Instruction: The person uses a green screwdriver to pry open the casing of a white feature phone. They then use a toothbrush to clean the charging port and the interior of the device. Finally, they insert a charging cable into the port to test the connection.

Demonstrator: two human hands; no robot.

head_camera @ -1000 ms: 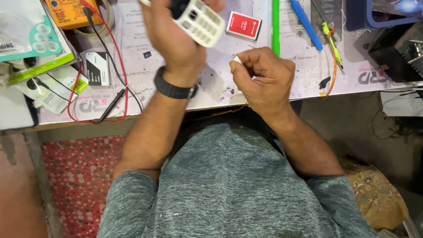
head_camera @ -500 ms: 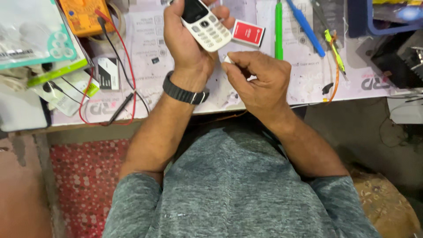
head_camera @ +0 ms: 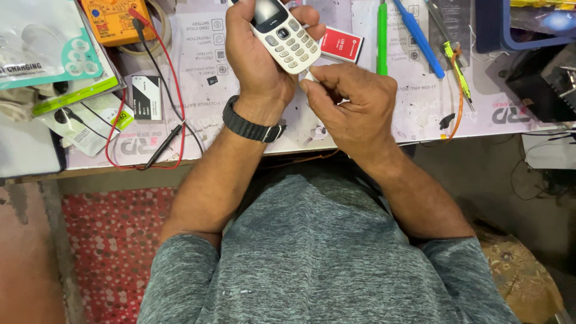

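Gripping phone (head_camera: pixel 281 35) keypad-up in left hand (head_camera: pixel 259 60), closed round its body; right hand (head_camera: pixel 354 105) pinched shut on small white part (head_camera: pixel 310 76) at lower edge, steadying access.

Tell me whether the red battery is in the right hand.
No: the red battery lies on the bench mat beside the phone; the right hand pinches something small and white.

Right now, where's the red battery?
Head view, top centre: the red battery lies on the bench mat, right of the keypad phone, left of the green tool.
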